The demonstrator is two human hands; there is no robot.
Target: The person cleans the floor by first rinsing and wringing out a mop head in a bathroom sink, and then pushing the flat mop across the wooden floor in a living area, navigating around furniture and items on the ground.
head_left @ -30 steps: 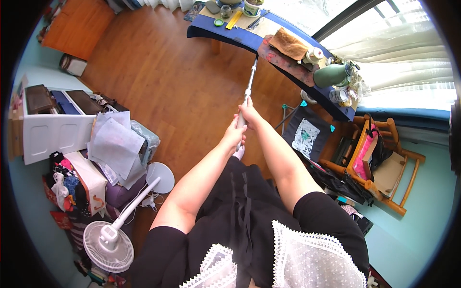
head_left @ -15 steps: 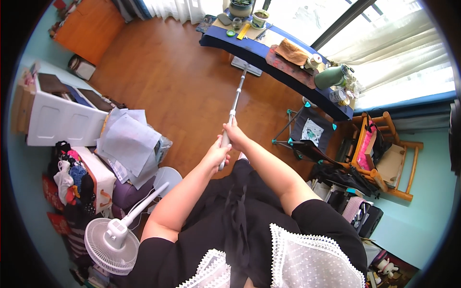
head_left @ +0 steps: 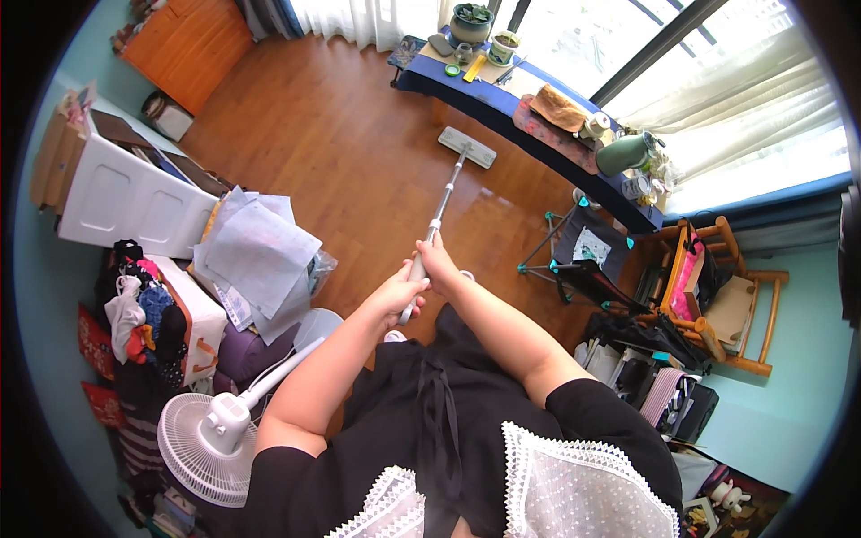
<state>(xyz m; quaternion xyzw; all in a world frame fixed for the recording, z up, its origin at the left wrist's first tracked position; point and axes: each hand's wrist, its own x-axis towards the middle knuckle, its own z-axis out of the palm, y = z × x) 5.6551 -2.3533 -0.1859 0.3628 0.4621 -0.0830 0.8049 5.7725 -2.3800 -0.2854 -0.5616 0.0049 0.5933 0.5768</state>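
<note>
Both of my hands grip the grey handle of a flat mop (head_left: 446, 194). My left hand (head_left: 398, 294) is wrapped round the lower end of the handle. Higher up the same handle, my right hand (head_left: 437, 260) is closed round it. The pole runs away from me to a pale rectangular mop head (head_left: 467, 147), which lies flat on the brown wooden floor (head_left: 350, 161) just in front of the long table's near edge.
A long table (head_left: 502, 112) with a blue cloth, plants and a vase stands by the window. At right are a dark folding chair (head_left: 587, 247) and a wooden chair (head_left: 753, 314). At left are a white cabinet (head_left: 134, 197), stacked papers (head_left: 256, 251) and a white fan (head_left: 211, 439).
The mop head has come out from beneath the table edge, nearer to me and slightly right. My hands still hold the handle, and the whole view has shifted a little.
</note>
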